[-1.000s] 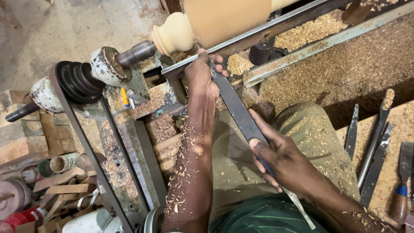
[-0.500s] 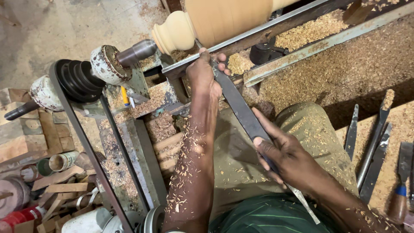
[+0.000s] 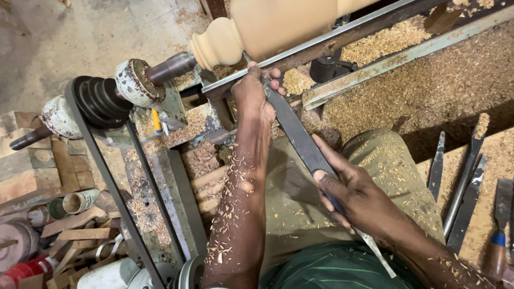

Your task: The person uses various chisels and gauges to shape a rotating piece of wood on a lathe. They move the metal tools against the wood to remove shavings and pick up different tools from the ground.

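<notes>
Turning chisel [image 3: 300, 140], a long dark flat blade, runs diagonally from the person's lap up to the pale wooden workpiece [image 3: 267, 27] mounted on the lathe, its tip meeting the wood just beside the rounded knob at the workpiece's end. The left hand [image 3: 256, 96] lies over the blade where it crosses the metal tool rest [image 3: 342, 37], fingers curled down around the steel and pressing it onto the rail; that grip likely steadies the cutting edge against the wood's pull. The right hand [image 3: 356, 200] is closed around the rear of the tool, index finger stretched forward along the blade, probably to steer the angle while the handle end pokes out behind the wrist. Wood chips speckle the left forearm and the khaki trousers, and shavings lie thick on the lathe bed [image 3: 428, 80]. At the left, a stepped pulley [image 3: 99, 99] carries a dark drive belt [image 3: 115, 192] downward. Spare chisels [image 3: 463, 184] lie side by side on the shavings to the right, well apart from both hands.

Compared with a second ago, both hands keep the same hold and the blade lies at nearly the same slant; the tip seems to sit at the same groove beside the knob, with only a slight shift of the whole view.
</notes>
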